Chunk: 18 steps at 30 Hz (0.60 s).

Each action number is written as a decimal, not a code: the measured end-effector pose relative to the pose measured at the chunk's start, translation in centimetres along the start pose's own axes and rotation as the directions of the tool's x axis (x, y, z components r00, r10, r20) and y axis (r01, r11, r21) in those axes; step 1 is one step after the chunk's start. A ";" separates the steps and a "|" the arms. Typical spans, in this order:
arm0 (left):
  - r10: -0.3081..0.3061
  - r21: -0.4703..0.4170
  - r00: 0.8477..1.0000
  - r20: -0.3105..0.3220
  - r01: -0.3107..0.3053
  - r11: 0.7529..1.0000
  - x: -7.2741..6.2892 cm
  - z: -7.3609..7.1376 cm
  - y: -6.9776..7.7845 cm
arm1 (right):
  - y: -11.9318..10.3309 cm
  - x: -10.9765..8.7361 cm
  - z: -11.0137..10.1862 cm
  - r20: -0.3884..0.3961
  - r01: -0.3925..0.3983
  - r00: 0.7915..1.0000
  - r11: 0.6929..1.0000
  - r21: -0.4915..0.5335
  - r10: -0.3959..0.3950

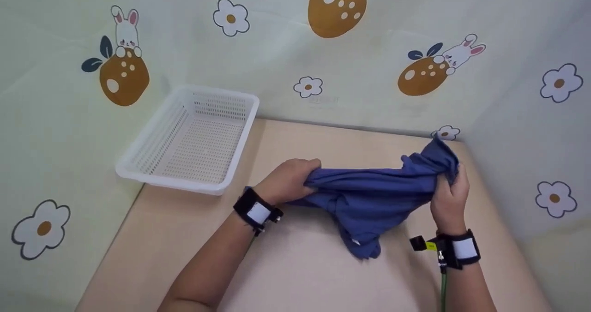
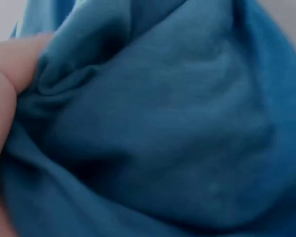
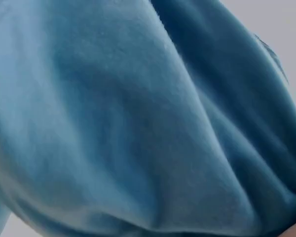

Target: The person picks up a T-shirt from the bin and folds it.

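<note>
Two bare hands hold one blue cloth (image 1: pixel 378 194) up between them, stretched from side to side above one pale tabletop (image 1: pixel 295 275). The left hand (image 1: pixel 291 180) grips its left end, thumb on top; the right hand (image 1: pixel 451 199) pinches its right end, where a corner rises above the fingers. The middle sags in folds, and one bunched part hangs lowest. In both wrist views the cloth fills most of the picture.

Each wrist wears one black band, two in all: the left band (image 1: pixel 257 210) and the right band (image 1: pixel 461 249), each with one white patch. One white basket (image 1: pixel 173 183) with slotted sides stands to the left, well apart from the cloth. On the backdrop (image 1: pixel 277 58) six white flowers show, along with three brown fruits; two rabbits are clearly visible, and a third is cut off at the top edge.
</note>
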State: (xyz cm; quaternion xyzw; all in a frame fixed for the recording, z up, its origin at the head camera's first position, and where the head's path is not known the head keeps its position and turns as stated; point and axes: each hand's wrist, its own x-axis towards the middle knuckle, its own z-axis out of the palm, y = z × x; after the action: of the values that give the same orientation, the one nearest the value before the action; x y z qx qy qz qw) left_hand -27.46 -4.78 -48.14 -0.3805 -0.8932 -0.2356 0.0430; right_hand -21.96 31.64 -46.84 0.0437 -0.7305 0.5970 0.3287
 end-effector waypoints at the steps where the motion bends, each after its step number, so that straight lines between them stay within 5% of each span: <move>1: -0.008 0.003 1.000 0.004 0.008 1.000 -0.2 -0.3 -0.1 | 0.3 0.0 -0.3 0.024 -0.017 1.000 0.999 0.048 0.016; 4: -0.033 0.064 0.999 0.033 0.031 0.998 -0.8 -1.1 -0.1 | 1.0 0.0 -1.6 0.050 -0.039 0.998 0.990 0.135 0.033; 10: -0.112 0.255 0.994 -0.014 0.111 0.960 -3.0 -2.6 -0.9 | 1.3 -0.5 -4.4 -0.039 -0.072 0.997 0.997 0.016 0.072; 15: -0.156 0.219 0.981 -0.119 0.179 0.959 -5.3 -3.7 -2.1 | 2.3 -1.9 -6.2 -0.113 -0.161 0.980 0.987 0.015 0.162; 18: -0.135 0.147 0.979 -0.151 0.157 0.977 -6.1 -4.9 -2.7 | 2.9 -2.1 -7.2 -0.186 -0.152 0.969 0.987 0.057 0.160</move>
State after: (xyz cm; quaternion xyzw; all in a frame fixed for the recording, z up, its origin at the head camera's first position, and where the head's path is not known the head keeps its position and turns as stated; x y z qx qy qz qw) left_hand -25.56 -12.62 -46.44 -0.2915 -0.9294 -0.1929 0.1183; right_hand -18.54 38.20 -49.91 -0.0640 -0.6842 0.6379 0.3477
